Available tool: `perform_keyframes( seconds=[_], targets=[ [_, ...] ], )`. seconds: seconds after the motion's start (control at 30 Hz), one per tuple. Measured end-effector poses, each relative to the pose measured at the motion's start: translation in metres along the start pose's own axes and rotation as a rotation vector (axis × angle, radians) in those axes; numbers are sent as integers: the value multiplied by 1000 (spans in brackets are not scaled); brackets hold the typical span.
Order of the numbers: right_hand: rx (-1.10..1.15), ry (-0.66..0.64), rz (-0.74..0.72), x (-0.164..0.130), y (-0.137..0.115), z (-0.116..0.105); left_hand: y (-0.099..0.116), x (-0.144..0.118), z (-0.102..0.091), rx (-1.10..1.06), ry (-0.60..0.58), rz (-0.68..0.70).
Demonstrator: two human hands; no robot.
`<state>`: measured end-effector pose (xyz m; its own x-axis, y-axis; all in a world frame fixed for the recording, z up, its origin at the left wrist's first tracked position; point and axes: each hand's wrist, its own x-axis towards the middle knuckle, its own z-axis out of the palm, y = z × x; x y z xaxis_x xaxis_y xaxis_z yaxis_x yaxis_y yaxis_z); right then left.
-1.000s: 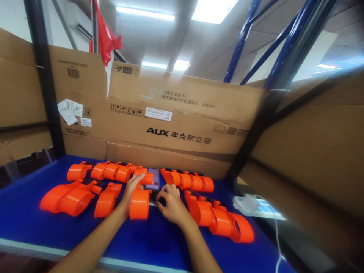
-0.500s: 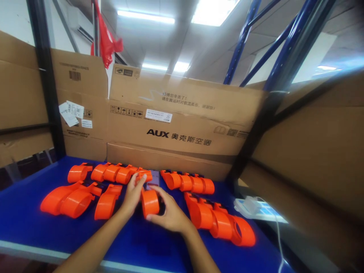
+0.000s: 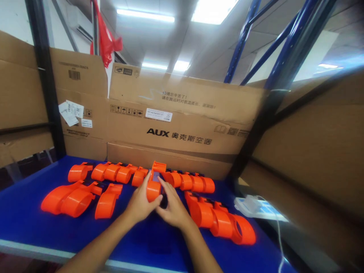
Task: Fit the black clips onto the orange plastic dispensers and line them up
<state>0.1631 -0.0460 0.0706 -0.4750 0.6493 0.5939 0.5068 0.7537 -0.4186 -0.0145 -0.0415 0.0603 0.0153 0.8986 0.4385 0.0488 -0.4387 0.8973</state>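
Note:
Both my hands hold one orange plastic part (image 3: 155,181) upright over the middle of the blue table (image 3: 25,223). My left hand (image 3: 140,204) wraps its lower round end from the left. From the right, my right hand (image 3: 172,206) presses against it, fingers pointing up along its side. A small dark piece shows between my hands under the part; what it is I cannot tell. Rows of the same orange parts lie around: a far left row (image 3: 109,172), a far right row (image 3: 189,181), a near left group (image 3: 72,198) and a near right group (image 3: 220,222).
Tall brown cardboard boxes (image 3: 182,125) wall the table at the back and on both sides. A white and blue flat object (image 3: 257,206) with a white cable lies at the table's right edge. Blue rack beams (image 3: 284,49) rise on the right. A red flag (image 3: 106,36) hangs top left.
The orange part lay flat under my left hand, then was lifted and stood upright. Both hands have closed in around it from either side.

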Motion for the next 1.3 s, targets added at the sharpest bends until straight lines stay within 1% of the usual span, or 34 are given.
perform_keyframes(
  seconds=[0.1, 0.2, 0.27, 0.33, 0.4, 0.47, 0.53, 0.63, 0.73, 0.83, 0.93, 1.03, 1.17, 1.23, 1.3],
  targets=[
    [12, 5, -3, -2, -5, -4, 4, -4, -12, 122, 39, 0],
    [9, 107, 32, -2, -5, -5, 10, -15, -36, 242, 69, 20],
    [-3, 185, 54, -1, -4, -5, 13, -24, -55, 421, 55, 45],
    [-10, 236, 59, 1, -3, -5, 15, -32, -74, 661, 29, 122],
    [-15, 266, 52, 2, -3, -5, 15, -38, -89, 888, -34, 227],
    [-21, 283, 43, 3, -3, -5, 13, -41, -99, 1055, -105, 310],
    [-29, 299, 34, 3, -3, -5, 9, -42, -104, 1157, -156, 358],
    [-35, 309, 21, 3, -3, -6, 2, -41, -108, 1213, -184, 388],
    [-33, 304, 13, 3, -3, -7, -4, -39, -114, 1191, -169, 376],
    [-26, 312, 15, 3, -3, -7, -9, -36, -126, 1187, -160, 331],
    [-20, 341, 15, 2, -3, -7, -10, -33, -141, 1210, -177, 306],
    [-23, 376, 13, 2, -4, -7, -6, -31, -148, 1210, -208, 306],
    [-35, 411, 23, 2, -4, -8, 4, -24, -146, 1203, -230, 287],
    [-39, 418, 30, 1, -3, -8, 12, -11, -147, 1204, -241, 300],
    [-37, 424, 37, 1, -2, -9, 19, 9, -152, 1217, -251, 317]
  ],
)
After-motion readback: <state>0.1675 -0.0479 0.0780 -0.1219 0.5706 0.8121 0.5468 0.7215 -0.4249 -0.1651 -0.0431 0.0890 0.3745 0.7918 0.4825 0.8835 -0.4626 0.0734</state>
